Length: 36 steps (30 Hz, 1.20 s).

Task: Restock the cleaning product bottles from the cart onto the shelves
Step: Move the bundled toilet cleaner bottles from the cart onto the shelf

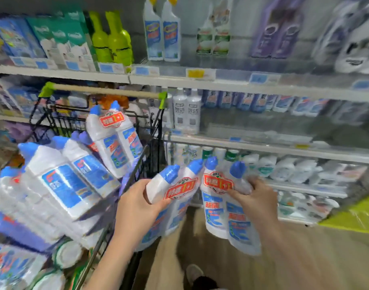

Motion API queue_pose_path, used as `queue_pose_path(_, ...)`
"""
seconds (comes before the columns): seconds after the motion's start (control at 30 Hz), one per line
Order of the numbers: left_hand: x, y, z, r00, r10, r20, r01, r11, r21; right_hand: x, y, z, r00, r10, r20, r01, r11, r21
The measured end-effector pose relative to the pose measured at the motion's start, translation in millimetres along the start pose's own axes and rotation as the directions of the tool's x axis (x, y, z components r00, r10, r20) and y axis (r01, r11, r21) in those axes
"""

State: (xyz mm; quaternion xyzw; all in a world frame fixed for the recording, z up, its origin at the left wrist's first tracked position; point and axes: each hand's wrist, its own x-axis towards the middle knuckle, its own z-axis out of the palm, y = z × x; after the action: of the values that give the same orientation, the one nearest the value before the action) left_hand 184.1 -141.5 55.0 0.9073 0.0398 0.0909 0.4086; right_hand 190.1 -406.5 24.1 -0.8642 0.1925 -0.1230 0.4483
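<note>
Shelves (pixel 231 83); bottle packs (pixel 180 192) (pixel 216 208) in curled hands (pixel 137 206) (pixel 260 203)

The cart (pixel 135 170) stands at the left in front of the shelves (pixel 221 82), with bottle packs (pixel 60 181) piled inside above its right rim. Just right of that rim the left hand (pixel 135 206) holds a twin pack (pixel 175 191). Beside it, the right hand (pixel 256 201) holds a second twin pack (pixel 219 204) before the lower shelves.

Red stickers marked "1+1" stood on the first twin-pack (pixel 177 214) in the left hand (pixel 137 204), the second twin-pack (pixel 227 218) in the right hand (pixel 256 197) and a third twin-pack (pixel 114 143) in the cart (pixel 100 243), while the shelf tags (pixel 195 73) were too blurred to read.
</note>
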Motion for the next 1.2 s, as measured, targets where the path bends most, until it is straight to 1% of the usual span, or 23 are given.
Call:
queue_pose_path(0.1,11,0,42,0.990,0.046,0.131,-0.046,0.999,-0.007,-5,34,-17,0.989,0.130,-0.074,-0.131,0.991,-0.012)
queue_pose_path(0.2,19,5,81,0.963,0.105,0.248,-0.112,0.994,0.016,-14,62,-35,0.949,0.263,-0.176,-0.263,0.964,0.020)
queue_pose_path(0.37,23,27,131,0.909,0.153,0.387,-0.159,0.987,-0.016,-23,103,-68,0.873,0.362,-0.326,-0.385,0.923,-0.007)
queue_pose_path(0.47,27,45,158,0.877,0.222,0.427,-0.238,0.971,-0.016,-18,124,-91,0.824,0.407,-0.394,-0.435,0.900,0.020)
queue_pose_path(0.53,30,60,175,0.854,0.255,0.454,-0.268,0.963,-0.036,-12,138,-106,0.805,0.425,-0.414,-0.462,0.887,0.011)
queue_pose_path(0.63,35,84,204,0.812,0.289,0.506,-0.300,0.952,-0.061,1,163,-129,0.784,0.424,-0.453,-0.461,0.887,0.034)
queue_pose_path(0.7,39,97,228,0.798,0.331,0.505,-0.338,0.938,-0.079,14,182,-143,0.770,0.438,-0.465,-0.470,0.881,0.051)
queue_pose_path(0.8,45,121,264,0.802,0.342,0.490,-0.314,0.939,-0.141,38,214,-165,0.761,0.425,-0.490,-0.435,0.895,0.100)
queue_pose_path(0.87,47,142,290,0.808,0.353,0.472,-0.298,0.936,-0.190,58,234,-182,0.763,0.402,-0.505,-0.414,0.905,0.096)
queue_pose_path(0.97,51,177,331,0.827,0.344,0.445,-0.231,0.929,-0.289,96,263,-211,0.795,0.365,-0.485,-0.374,0.924,0.082)
queue_pose_path(1.03,54,199,356,0.828,0.354,0.435,-0.225,0.920,-0.321,125,280,-231,0.825,0.331,-0.458,-0.314,0.942,0.116)
queue_pose_path(1.1,61,222,378,0.818,0.407,0.407,-0.270,0.896,-0.353,156,294,-252,0.834,0.315,-0.454,-0.275,0.949,0.154)
queue_pose_path(1.13,67,234,389,0.815,0.431,0.387,-0.298,0.884,-0.359,172,298,-265,0.840,0.296,-0.455,-0.260,0.955,0.141)
queue_pose_path(1.2,78,258,411,0.810,0.469,0.352,-0.358,0.871,-0.335,203,305,-293,0.865,0.198,-0.461,-0.182,0.980,0.079)
